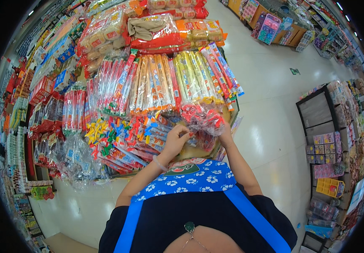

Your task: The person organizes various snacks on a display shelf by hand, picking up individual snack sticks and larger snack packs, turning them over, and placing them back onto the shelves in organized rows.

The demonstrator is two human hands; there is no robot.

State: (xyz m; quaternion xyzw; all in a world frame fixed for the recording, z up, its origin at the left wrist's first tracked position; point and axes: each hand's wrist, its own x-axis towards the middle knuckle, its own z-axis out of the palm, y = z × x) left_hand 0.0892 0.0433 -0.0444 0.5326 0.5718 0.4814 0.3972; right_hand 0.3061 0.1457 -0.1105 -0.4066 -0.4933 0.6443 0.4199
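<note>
1. The wide display table is heaped with long cellophane snack packs — red at ten o'clock, yellow at twelve.
2. The crinkly clear plastic bag with red pieces sits at one o'clock, grasped by the right hand.
3. The left hand pinches its edge — better held taut, I judge.
</note>
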